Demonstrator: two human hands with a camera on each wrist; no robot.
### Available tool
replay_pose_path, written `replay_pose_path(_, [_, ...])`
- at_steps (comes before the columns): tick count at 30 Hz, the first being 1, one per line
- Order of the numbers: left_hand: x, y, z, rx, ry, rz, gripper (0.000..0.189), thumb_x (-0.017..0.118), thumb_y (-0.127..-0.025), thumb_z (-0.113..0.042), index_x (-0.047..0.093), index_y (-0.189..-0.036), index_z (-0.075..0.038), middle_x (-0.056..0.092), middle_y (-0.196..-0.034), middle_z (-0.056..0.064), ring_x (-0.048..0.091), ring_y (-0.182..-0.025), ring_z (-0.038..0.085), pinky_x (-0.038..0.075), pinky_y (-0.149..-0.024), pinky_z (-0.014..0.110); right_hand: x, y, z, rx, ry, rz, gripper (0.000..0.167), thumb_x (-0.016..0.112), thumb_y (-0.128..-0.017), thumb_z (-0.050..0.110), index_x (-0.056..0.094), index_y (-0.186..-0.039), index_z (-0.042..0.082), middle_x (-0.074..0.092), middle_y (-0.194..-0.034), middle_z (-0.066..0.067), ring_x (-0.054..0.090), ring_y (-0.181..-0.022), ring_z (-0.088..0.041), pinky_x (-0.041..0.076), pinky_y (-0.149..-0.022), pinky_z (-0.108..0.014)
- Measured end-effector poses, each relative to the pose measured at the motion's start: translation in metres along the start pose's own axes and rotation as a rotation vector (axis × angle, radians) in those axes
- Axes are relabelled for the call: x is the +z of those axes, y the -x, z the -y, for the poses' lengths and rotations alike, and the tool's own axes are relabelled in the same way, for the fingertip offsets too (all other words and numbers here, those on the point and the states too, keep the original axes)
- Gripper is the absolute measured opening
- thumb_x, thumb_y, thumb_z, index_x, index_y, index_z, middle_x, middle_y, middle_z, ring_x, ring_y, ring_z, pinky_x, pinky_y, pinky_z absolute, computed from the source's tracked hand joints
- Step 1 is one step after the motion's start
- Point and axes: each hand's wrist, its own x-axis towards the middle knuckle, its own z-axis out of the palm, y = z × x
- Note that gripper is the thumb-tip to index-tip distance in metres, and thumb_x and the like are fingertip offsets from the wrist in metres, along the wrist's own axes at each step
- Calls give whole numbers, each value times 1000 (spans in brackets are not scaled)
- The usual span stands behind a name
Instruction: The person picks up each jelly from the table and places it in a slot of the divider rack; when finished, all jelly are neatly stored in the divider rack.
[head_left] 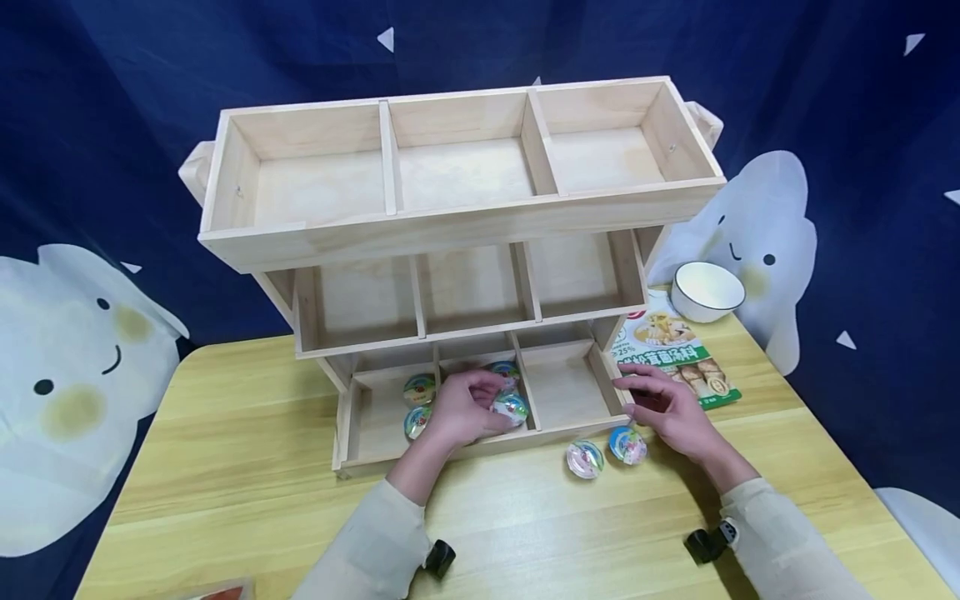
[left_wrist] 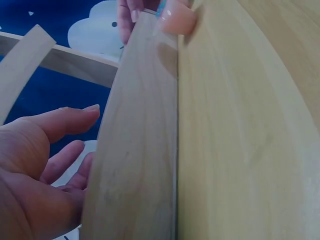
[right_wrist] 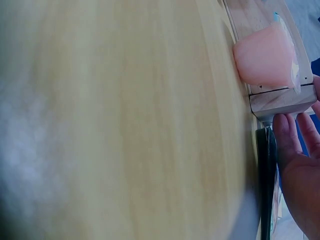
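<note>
My left hand (head_left: 467, 410) reaches into the bottom tier's middle compartment, thumb and fingers spread beside a sealed jelly cup (head_left: 511, 408). A second jelly cup (head_left: 504, 372) lies behind it, partly covered by the fingers. In the left wrist view, the front board (left_wrist: 135, 140) hides the cups. At the right end of the wooden rack (head_left: 461, 227), my right hand (head_left: 671, 410) touches the bottom tier's outer corner with thumb and fingertips. Two more jelly cups, one pink (head_left: 585, 459) and one blue-lidded (head_left: 627, 445), stand on the table before that corner.
Two jelly cups sit in the bottom left compartment (head_left: 375, 417). Right of the rack lie a green-and-white food packet (head_left: 678, 354) and a white bowl (head_left: 707, 293). Part of a flat item (head_left: 225, 592) shows at the table's front edge. A blue curtain (head_left: 465, 42) hangs behind.
</note>
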Motion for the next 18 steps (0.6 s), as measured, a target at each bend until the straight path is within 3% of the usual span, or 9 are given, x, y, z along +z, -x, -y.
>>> replay_pose_path(7, [3, 12, -13, 1, 59, -3, 59, 89, -66, 5, 67, -120, 0, 66, -114, 16, 62, -105, 32, 53, -94, 40, -1, 1, -2, -4, 3, -1, 34, 68, -89, -9, 68, -122, 0, 51, -140, -18, 45, -129, -34, 40, -101, -14])
replay_pose_path(18, [11, 41, -30, 109, 248, 56, 57, 83, -70, 11, 64, -123, 3, 60, -121, 20, 57, -113, 43, 50, -99, 39, 0, -1, -2, -7, -10, -8, 34, 69, -88, -9, 68, -121, -1, 51, -140, -18, 43, -129, -39, 38, -102, -14])
